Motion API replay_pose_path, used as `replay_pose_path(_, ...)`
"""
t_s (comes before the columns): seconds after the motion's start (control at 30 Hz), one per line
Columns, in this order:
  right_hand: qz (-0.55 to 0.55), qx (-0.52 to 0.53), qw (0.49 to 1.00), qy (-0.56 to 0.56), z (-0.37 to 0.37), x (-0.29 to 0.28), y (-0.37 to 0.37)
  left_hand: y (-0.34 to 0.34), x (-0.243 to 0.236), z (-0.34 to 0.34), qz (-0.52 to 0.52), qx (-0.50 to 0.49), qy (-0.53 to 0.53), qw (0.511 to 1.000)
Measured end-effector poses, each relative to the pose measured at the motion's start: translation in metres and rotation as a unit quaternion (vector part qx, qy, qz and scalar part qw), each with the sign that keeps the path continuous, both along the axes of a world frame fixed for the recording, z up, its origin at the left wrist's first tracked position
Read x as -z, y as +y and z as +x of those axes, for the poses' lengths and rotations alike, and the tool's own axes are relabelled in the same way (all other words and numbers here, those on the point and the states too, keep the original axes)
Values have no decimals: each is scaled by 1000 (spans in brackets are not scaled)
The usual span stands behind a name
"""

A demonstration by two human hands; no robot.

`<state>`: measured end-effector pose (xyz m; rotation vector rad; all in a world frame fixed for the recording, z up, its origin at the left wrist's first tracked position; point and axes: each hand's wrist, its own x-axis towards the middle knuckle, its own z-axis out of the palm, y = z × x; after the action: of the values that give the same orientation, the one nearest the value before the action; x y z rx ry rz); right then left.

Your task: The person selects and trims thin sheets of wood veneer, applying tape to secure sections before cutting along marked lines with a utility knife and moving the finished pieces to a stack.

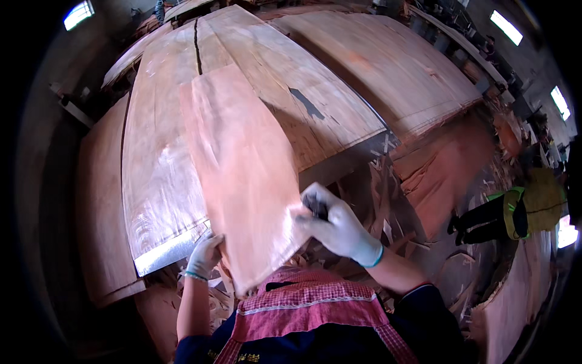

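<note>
A thin reddish wood sheet (242,164) extends toward 11 o'clock over wider wood sheets (160,176), its edges gripped by the left hand's (204,258) fingers at 7 o'clock and the right hand's (342,229) at 4

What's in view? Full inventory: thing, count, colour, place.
narrow wood sheet: 1, pinkish tan, between the hands
large wood sheets: several, pale tan to brown, beyond and left
silver strip: 1, shiny, left near edge of the large sheets
wood scraps: many, reddish brown, right of centre
bright windows: 4, white, one upper left, three right
co-worker: at least 1, yellow and dark clothing, right
dark object: 1, blackish, in the right hand, kind unclear
apron: 1, pink checked, bottom centre
left hand: 1, white glove, sheet's left edge
right hand: 1, white glove, sheet's right edge
</note>
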<state>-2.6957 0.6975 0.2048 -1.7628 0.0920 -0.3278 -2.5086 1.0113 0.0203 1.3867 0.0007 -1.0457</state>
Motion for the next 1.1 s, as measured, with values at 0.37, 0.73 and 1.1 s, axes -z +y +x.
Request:
replay_pose_path(0.37, 137, 265, 947, 122, -96, 109, -29, -97, 70, -1, -9, -163, -50, 985)
replay_pose_path(0.73, 281, 329, 890, 142, 21, 193, -143, -214, 115, 137, -21, -220, -127, 967)
replay_pose_path(1.1, -145, 393, 892, 171, 141, 275, -293, -320, 129, 273, -14, -241, -199, 950)
